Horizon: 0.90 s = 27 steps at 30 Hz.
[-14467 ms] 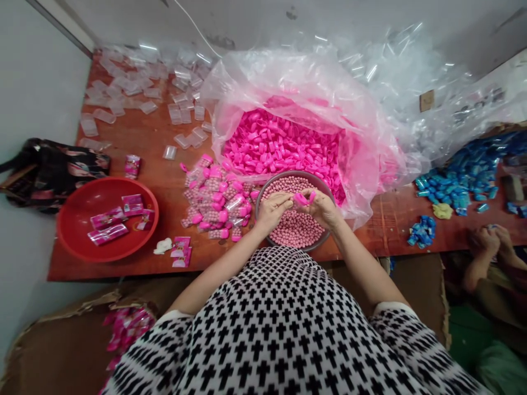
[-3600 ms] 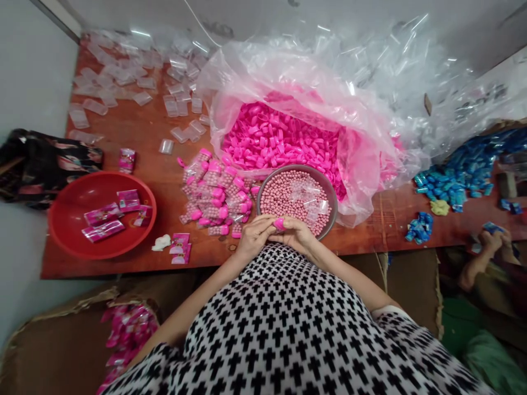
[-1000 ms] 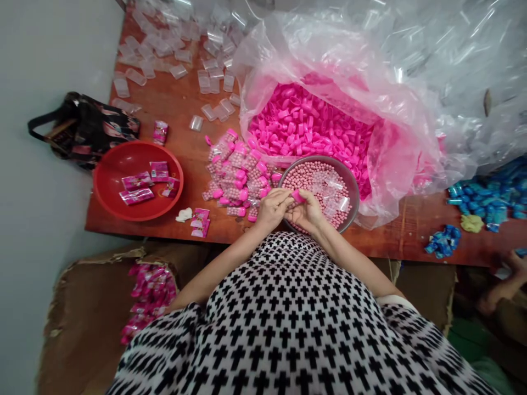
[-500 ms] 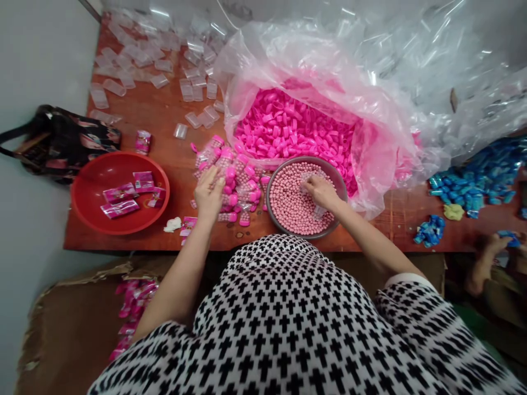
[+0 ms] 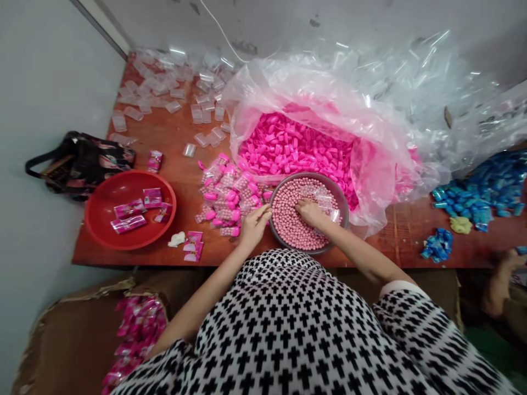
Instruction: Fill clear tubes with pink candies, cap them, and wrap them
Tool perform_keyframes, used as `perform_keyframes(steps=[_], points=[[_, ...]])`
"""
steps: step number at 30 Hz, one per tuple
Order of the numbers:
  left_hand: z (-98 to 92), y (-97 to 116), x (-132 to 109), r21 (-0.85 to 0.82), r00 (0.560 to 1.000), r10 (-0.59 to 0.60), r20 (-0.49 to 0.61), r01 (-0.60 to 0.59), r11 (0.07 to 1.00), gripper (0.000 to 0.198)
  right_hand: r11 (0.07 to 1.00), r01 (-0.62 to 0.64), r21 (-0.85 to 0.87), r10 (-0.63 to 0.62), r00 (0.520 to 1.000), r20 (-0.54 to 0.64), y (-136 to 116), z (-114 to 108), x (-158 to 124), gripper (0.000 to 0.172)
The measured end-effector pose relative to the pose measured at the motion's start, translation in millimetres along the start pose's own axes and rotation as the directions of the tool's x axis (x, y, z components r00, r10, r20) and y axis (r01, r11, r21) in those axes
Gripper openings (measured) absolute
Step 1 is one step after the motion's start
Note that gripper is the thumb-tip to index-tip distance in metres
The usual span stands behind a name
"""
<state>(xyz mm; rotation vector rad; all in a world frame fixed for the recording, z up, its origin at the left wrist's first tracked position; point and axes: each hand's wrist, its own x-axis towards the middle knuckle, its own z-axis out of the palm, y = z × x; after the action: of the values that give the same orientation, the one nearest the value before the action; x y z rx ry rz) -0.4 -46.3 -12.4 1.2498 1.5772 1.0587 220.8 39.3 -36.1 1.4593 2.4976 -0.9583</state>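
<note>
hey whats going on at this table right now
A person's right hand is in a grey bowl of pink beads. The left hand is by the bowl's left rim; whether it holds anything is unclear. Pink-capped, bead-filled containers lie heaped to the left, and an open plastic bag of pink pieces lies behind.

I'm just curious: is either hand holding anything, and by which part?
It cannot be told: the right hand reaches among beads, the left hand at the left rim of the bowl, grips unclear.

A grey wall stands at left. The back wall has dark marks and a white cord. The bench is of reddish wood.
</note>
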Motion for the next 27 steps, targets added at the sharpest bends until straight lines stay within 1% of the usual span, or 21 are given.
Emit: perform_keyframes(steps=[3, 7, 9, 11, 13, 15, 16, 17, 18, 19, 21, 23, 25, 27], points=[[12.4, 1.1, 7.0, 0.054, 0.998, 0.054, 0.034, -0.056, 0.997, 0.029, 0.989, -0.018, 0.145, 0.025, 0.998, -0.049, 9.1, 10.9, -0.4, 0.024], [33.2, -0.5, 12.6, 0.078, 0.992, 0.071, 0.107, -0.080, 0.994, 0.029, 0.919, -0.006, 0.393, 0.059, 0.991, -0.122, 20.9, 15.9, -3.2, 0.027], [42.8, -0.6, 14.5, 0.076, 0.987, 0.055, 0.149, -0.067, 0.995, 0.033, 0.837, 0.005, 0.547, 0.098, 0.982, -0.159, 19.6, 16.3, -5.0, 0.026], [50.3, 1.3, 16.4, 0.069, 0.981, 0.039, 0.192, -0.053, 0.996, 0.037, 0.714, 0.037, 0.699, 0.135, 0.973, -0.188, 12.5, 15.7, -8.0, 0.027], [54.8, 4.9, 18.3, 0.045, 0.973, 0.039, 0.228, -0.051, 0.998, 0.037, 0.586, 0.080, 0.807, 0.144, 0.969, -0.200, 2.1, 13.4, -12.8, 0.028], [56.0, 8.4, 19.7, 0.008, 0.970, 0.038, 0.241, -0.041, 0.999, 0.030, 0.524, 0.096, 0.846, 0.110, 0.978, -0.179, -7.1, 8.1, -18.4, 0.029], [55.4, 9.6, 20.0, -0.007, 0.971, 0.032, 0.235, -0.031, 0.999, 0.027, 0.515, 0.087, 0.853, 0.087, 0.984, -0.153, -10.2, 3.7, -20.6, 0.031], [54.1, 10.1, 20.0, -0.012, 0.974, 0.027, 0.224, -0.025, 1.000, 0.025, 0.527, 0.074, 0.847, 0.062, 0.990, -0.125, -12.1, -2.2, -21.7, 0.033], [52.3, 10.0, 19.6, -0.003, 0.977, 0.028, 0.213, -0.028, 1.000, 0.025, 0.561, 0.067, 0.825, 0.043, 0.993, -0.110, -13.0, -9.4, -20.9, 0.036], [50.2, 9.5, 18.6, 0.013, 0.977, 0.040, 0.209, -0.044, 0.999, 0.024, 0.617, 0.070, 0.784, 0.035, 0.993, -0.116, -13.4, -18.0, -17.6, 0.038], [45.4, 8.2, 15.6, 0.037, 0.967, 0.095, 0.238, -0.107, 0.994, 0.024, 0.760, 0.100, 0.642, 0.042, 0.978, -0.202, -15.1, -37.5, -1.8, 0.033], [40.3, 8.2, 11.6, 0.023, 0.951, 0.146, 0.274, -0.158, 0.987, 0.023, 0.892, 0.114, 0.438, 0.034, 0.948, -0.316, -21.5, -56.8, 27.3, 0.024], [34.2, 10.2, 7.9, -0.011, 0.951, 0.151, 0.270, -0.154, 0.988, 0.023, 0.969, 0.112, 0.221, -0.035, 0.945, -0.327, -34.1, -71.8, 66.7, 0.023], [26.6, 13.0, 5.4, -0.046, 0.968, 0.107, 0.228, -0.099, 0.994, 0.023, 0.998, 0.058, 0.020, -0.050, 0.953, -0.298, -50.6, -80.2, 109.8, 0.029]])
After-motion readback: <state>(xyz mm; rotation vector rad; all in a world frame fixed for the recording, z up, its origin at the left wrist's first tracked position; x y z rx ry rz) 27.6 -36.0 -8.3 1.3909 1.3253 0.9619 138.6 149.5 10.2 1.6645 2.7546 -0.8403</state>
